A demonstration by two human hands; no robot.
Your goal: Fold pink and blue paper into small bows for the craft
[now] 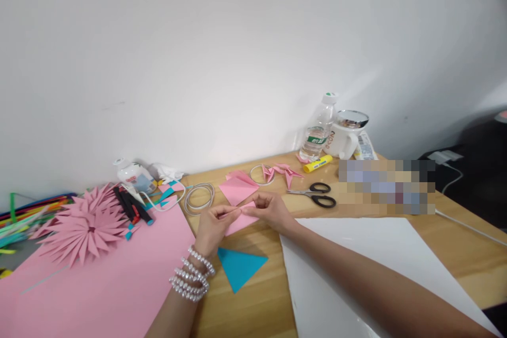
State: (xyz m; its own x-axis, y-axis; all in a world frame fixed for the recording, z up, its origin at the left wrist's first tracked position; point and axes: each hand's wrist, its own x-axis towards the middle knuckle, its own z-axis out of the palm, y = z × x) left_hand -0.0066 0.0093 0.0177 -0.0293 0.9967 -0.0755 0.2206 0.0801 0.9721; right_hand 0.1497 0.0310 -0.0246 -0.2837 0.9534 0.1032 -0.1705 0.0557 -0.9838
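Note:
Both my hands pinch a small folded piece of pink paper (236,226) above the middle of the table. My left hand (214,226), with beaded bracelets at its wrist, grips the paper's left side. On the other side, the fingers of my right hand (270,210) close on its upper right part. A blue paper triangle (242,269) lies just below, nearer to me. Behind my hands sits a stack of pink paper squares (237,187). Scissors (312,193) with black handles rest to the right of my right hand.
Pink sheet (130,285) at left, bearing paper flowers (90,228) and dark pens (129,206). White board (380,264) at right. Along the wall stand a water bottle (318,129) and white mug (339,140); a yellow glue stick (318,163) and wire rings (199,198) lie on the table.

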